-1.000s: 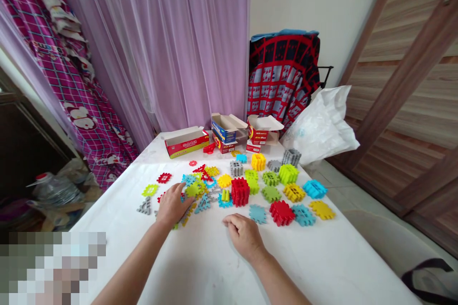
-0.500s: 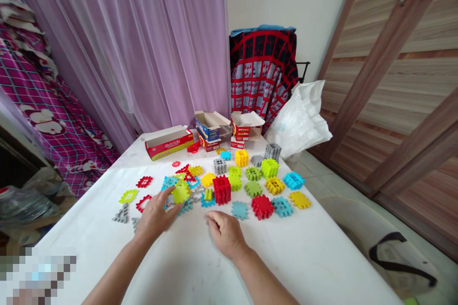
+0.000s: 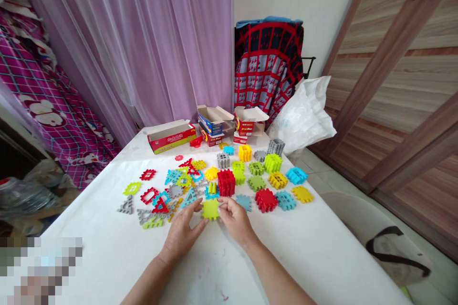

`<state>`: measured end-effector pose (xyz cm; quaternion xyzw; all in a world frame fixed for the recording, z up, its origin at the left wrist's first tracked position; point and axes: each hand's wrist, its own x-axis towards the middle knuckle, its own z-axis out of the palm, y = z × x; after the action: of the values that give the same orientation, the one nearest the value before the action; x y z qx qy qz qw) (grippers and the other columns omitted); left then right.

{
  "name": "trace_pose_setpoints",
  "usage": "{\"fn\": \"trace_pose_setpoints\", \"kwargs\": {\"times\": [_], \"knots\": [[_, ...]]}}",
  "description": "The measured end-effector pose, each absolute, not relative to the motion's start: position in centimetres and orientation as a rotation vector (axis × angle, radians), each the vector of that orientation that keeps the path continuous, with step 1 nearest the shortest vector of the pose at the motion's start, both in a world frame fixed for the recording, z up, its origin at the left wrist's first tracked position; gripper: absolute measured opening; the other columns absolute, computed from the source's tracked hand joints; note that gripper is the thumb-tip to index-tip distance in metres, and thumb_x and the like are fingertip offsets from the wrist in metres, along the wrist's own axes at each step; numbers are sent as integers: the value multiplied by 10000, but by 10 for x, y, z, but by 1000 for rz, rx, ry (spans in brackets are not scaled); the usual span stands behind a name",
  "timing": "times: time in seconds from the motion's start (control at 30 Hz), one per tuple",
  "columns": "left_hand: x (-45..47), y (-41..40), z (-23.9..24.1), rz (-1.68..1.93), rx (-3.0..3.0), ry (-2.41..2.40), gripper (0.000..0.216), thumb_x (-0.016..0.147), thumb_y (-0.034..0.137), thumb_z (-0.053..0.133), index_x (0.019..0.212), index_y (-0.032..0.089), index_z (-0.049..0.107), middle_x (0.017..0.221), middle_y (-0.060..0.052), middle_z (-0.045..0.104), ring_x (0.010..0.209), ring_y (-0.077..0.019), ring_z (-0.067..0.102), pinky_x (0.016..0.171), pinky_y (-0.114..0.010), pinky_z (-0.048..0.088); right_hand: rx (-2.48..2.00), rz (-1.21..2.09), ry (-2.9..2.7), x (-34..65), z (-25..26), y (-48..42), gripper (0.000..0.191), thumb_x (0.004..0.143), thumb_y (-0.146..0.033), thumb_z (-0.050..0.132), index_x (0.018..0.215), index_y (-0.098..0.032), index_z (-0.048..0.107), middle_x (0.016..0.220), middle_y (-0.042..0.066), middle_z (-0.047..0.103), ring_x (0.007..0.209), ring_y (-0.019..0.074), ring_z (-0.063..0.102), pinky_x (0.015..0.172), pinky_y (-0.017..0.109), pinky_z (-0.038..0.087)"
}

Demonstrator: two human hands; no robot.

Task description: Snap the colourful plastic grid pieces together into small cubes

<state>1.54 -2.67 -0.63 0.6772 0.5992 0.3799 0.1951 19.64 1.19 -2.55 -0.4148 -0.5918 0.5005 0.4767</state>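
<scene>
A lime green toothed square tile [image 3: 210,209] is held between my two hands just above the white table [image 3: 315,257]. My left hand [image 3: 184,228] pinches its left edge, and my right hand [image 3: 234,219] pinches its right edge. Just beyond the tile stands a red cube [image 3: 226,182] built from such tiles. A scatter of flat tiles in red, blue, grey and yellow [image 3: 168,193] lies to the left of my hands. Built cubes in green, yellow, blue and red [image 3: 275,185] stand to the right.
Open cardboard boxes [image 3: 171,135] sit at the table's far edge by a purple curtain [image 3: 161,42]. A white plastic bag [image 3: 304,114] and a chair draped in red-patterned cloth [image 3: 268,66] stand behind. A white chair with a black strap [image 3: 390,247] is at the right.
My left hand left the tile pile with the lime green tile and came to the middle. My right hand rose from the table and took the tile's other edge.
</scene>
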Motion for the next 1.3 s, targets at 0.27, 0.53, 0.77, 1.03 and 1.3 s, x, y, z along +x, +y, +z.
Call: {"fn": "trace_pose_setpoints", "kwargs": {"times": [0.27,0.53,0.77,1.03,1.3], "knots": [[29,-19,6,1169,1092,1507,534,605,618,707,902,178,644,513,58,582,376,-90,484,420,-213,367,-1055,1060,-1687,202,-15,2,354,851,-275,484,1179,-184,584,702,-13,637,627,136,597,630,259,495],[33,-25,14,1146,1067,1424,549,559,621,733,874,189,607,495,70,568,388,-84,468,429,-208,350,-1215,438,-2260,216,35,-14,571,726,-279,702,1275,-251,549,1240,86,578,1121,261,553,929,388,468],[53,-37,26,1084,1114,1326,570,606,644,716,921,185,595,546,42,623,430,-85,489,453,-207,401,-1278,421,-2398,230,57,-20,378,712,-292,690,1065,-218,577,1093,58,611,1014,238,572,863,347,440],[43,-32,15,1175,1421,1518,513,799,629,539,1068,199,614,761,-26,704,542,-143,606,576,-287,524,-1519,217,-2349,313,104,52,453,712,-380,721,1109,-207,590,1091,58,635,968,224,600,799,304,418],[31,-22,0,1240,1496,1707,531,776,658,539,1035,209,654,722,-13,690,560,-158,632,583,-286,539,-1510,237,-2647,312,85,149,553,696,-473,759,1163,-208,625,1194,88,652,1053,262,615,825,308,451]]}}
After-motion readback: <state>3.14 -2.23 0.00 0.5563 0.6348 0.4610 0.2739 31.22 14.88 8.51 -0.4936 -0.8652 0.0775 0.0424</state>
